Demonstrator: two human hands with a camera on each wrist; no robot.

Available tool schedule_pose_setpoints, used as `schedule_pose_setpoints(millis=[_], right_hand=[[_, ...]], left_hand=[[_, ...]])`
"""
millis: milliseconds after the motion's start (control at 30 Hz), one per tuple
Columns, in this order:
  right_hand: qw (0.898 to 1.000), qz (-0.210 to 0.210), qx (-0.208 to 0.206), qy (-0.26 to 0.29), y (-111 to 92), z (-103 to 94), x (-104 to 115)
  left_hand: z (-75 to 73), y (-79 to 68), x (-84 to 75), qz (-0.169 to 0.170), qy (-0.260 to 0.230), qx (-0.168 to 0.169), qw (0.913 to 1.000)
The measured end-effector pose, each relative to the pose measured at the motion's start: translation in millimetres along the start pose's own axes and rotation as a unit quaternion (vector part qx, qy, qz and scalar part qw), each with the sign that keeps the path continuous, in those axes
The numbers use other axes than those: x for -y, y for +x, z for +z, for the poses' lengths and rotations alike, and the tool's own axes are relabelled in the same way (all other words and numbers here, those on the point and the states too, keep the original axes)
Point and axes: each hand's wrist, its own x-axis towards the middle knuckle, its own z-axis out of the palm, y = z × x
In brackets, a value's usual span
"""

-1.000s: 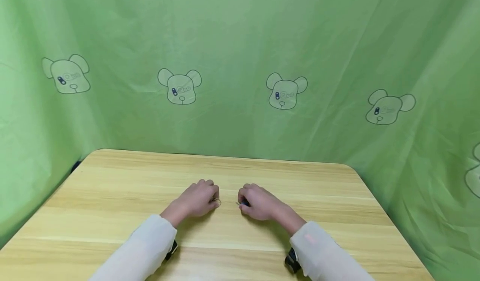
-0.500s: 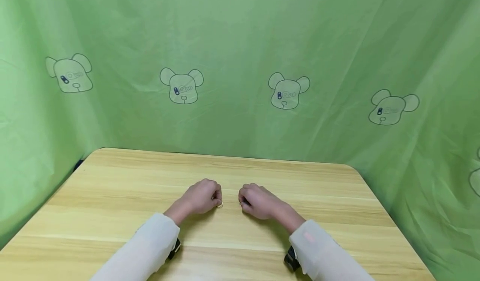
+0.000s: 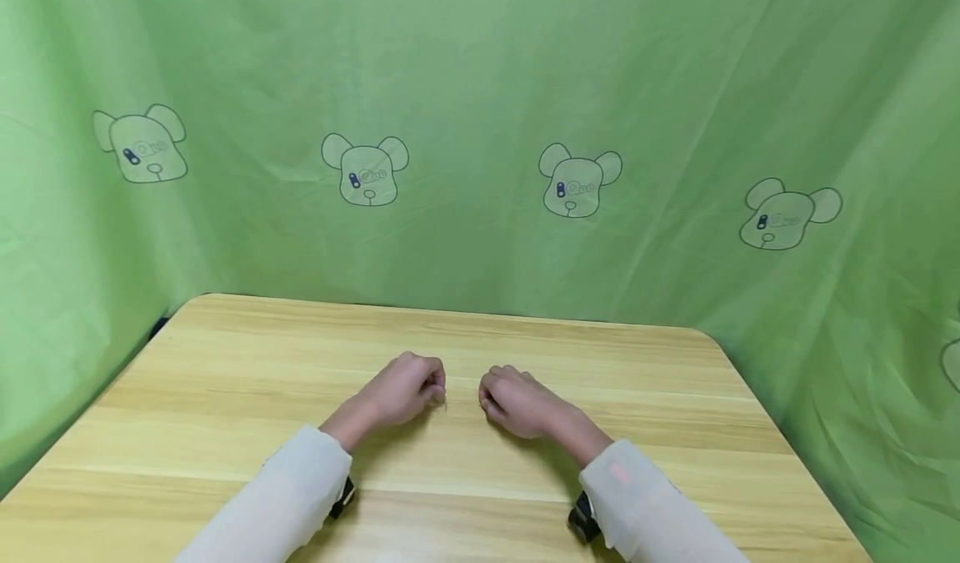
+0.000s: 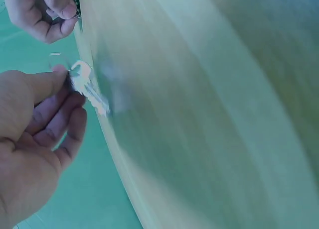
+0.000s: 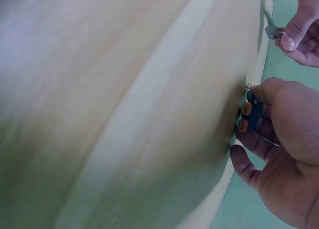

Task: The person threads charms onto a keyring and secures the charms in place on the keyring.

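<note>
My left hand [image 3: 399, 389] is above the middle of the table, thumb and fingers pinching a silver key [image 4: 88, 91] by its head. A thin metal ring [image 4: 58, 55] shows by the thumb in the left wrist view, and the key's blade is blurred. Facing it across a small gap, my right hand [image 3: 521, 403] pinches a small dark-blue keychain charm [image 5: 255, 112] with orange parts and a little metal loop [image 5: 249, 86] at its top. In the head view both things are mostly hidden by the fingers. The key and the charm are apart.
Both hands are over a light wood-grain table [image 3: 450, 480] with rounded far corners. A green curtain [image 3: 480, 71] printed with bear heads hangs behind and at both sides. Dark wrist devices [image 3: 583, 520] sit under the pale sleeves [image 3: 277, 496].
The left hand has turned slightly and moved a little, so the ring that showed by its fingertips is now barely visible. The right hand stays almost in place, its charm more hidden.
</note>
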Motion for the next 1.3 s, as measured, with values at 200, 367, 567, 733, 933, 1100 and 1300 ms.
schedule_pose_setpoints(millis=[200,367,567,733,933,1100,1300], right_hand=[[1.000,0.002,-0.002,0.016,0,-1.1,0],[0.998,-0.005,-0.024,0.055,1,-6.1,0],[0.989,-0.009,-0.077,0.123,0,-18.2,3],[0.980,-0.016,-0.129,0.153,-2,-29.1,10],[0.962,-0.020,-0.175,0.207,-6,-37.0,21],[0.946,-0.045,-0.219,0.234,-9,-42.7,32],[0.934,-0.079,-0.253,0.240,-10,-44.4,45]], left_hand=[[-1.7,-0.9,-0.9,0.006,-0.036,-0.008,0.9993],[-3.9,-2.0,-5.2,0.007,-0.071,-0.047,0.9963],[-6.3,-3.8,-10.6,0.001,-0.147,-0.078,0.9860],[-7.4,-5.4,-16.0,-0.025,-0.225,-0.092,0.9697],[-8.9,-7.1,-21.4,-0.042,-0.300,-0.104,0.9473],[-10.2,-9.1,-24.8,-0.051,-0.361,-0.122,0.9232],[-10.6,-10.6,-30.8,-0.043,-0.421,-0.142,0.8947]])
